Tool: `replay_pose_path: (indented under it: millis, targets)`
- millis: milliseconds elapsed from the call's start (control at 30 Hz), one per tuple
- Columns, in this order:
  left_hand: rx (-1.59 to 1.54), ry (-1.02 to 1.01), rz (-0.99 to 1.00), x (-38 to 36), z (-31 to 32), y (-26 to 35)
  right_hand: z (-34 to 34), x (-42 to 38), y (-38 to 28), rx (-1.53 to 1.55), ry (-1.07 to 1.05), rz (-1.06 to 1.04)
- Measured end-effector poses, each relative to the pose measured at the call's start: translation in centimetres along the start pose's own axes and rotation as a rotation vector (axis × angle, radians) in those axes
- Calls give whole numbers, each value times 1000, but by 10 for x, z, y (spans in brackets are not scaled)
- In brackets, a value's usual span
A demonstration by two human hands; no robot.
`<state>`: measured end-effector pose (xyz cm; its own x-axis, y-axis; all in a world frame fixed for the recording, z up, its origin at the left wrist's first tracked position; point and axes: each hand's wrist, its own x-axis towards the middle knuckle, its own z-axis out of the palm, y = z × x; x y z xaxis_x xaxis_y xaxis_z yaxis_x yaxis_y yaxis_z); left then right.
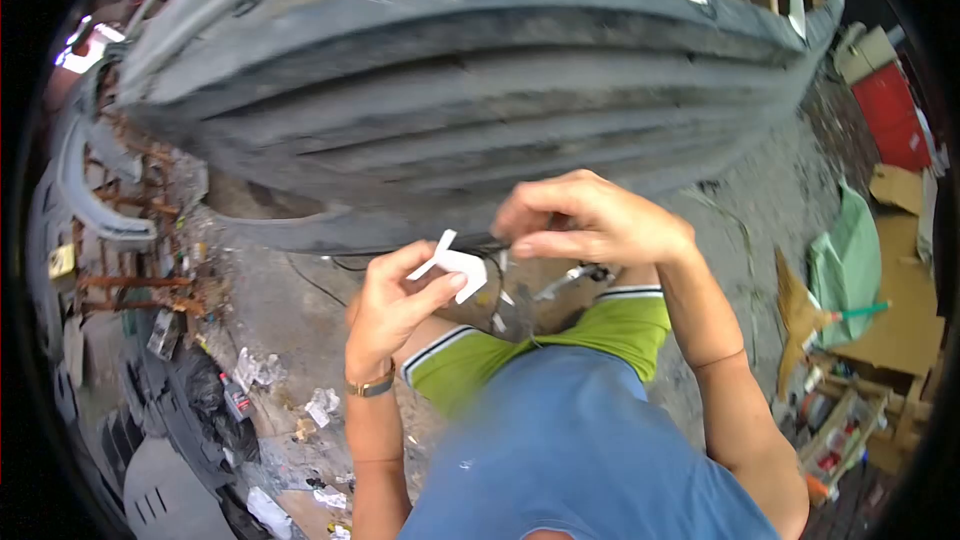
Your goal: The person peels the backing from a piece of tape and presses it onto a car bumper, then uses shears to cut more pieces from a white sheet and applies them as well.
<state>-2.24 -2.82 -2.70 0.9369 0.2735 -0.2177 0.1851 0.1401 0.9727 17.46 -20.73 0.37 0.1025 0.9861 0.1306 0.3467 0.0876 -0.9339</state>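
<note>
Litter (322, 406) and loose parts edge a grimy concrete floor (262, 285) as the left hand (398, 292) clamps thumb and fingers on a folded white piece (467, 268) before the wearer's blue shirt (560, 430). The right hand (600, 215) hovers beside it, fingers curled, tips too blurred to tell whether they grip anything. The step appears to be handling that piece; the next move calls for a steady pinch. A large grey panel (500, 90) crowds the front; a broom (797, 315) lies right.
</note>
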Motion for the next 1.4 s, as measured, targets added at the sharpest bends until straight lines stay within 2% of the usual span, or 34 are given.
replay_pose_path:
  millis: [33,67,100,133,167,233,300,367,433,567,667,800,867,967,1033,1100,1167,1233,1300,1333,1400]
  targets:
    - [-14,4,-13,-2,4,-14,-7,-21,20,12,-65,-7]
    - [-82,47,-37,-2,13,-28,-10,-42,39,181,-216,195]
    - [-133,39,-48,-2,15,-44,-5,-62,69,345,-273,399]
    - [-169,74,-90,0,19,-55,4,-79,107,323,-313,574]
    - [-199,126,-128,1,24,-63,19,-106,178,282,-310,672]
    - [-259,192,-107,3,32,-75,46,-123,263,-489,-526,800]
    - [-256,209,-90,3,36,-82,80,-162,340,-688,-396,916]
    - [-254,262,-69,2,42,-84,111,-213,438,-854,-449,975]
    - [-230,337,-61,-1,41,-87,135,-233,463,-888,-258,946]
    - [-275,389,-22,-6,42,-87,142,-229,476,-1019,-339,878]
    - [-284,430,-9,-5,41,-83,138,-226,474,-1085,-276,910]
    - [-310,476,-42,-6,40,-85,142,-241,496,-1256,-263,793]
    - [-309,477,-51,-9,36,-85,138,-233,475,-1269,-394,749]
    - [-274,495,-32,-14,33,-86,133,-211,424,-1107,-392,716]
    - [-238,521,2,-18,32,-86,150,-224,463,-1175,-371,679]
    - [-95,526,138,-20,31,-85,156,-234,491,-1248,-345,629]
    - [-91,545,147,-25,30,-80,165,-230,500,-1107,-403,687]
    - [-93,554,154,-29,27,-74,161,-219,479,-1031,-359,621]
    - [-32,600,153,-34,21,-67,149,-204,455,-546,-516,922]
    - [-36,605,163,-37,17,-64,139,-203,447,-474,-518,778]
    - [6,644,201,-43,7,-60,99,-175,362,-62,-505,723]
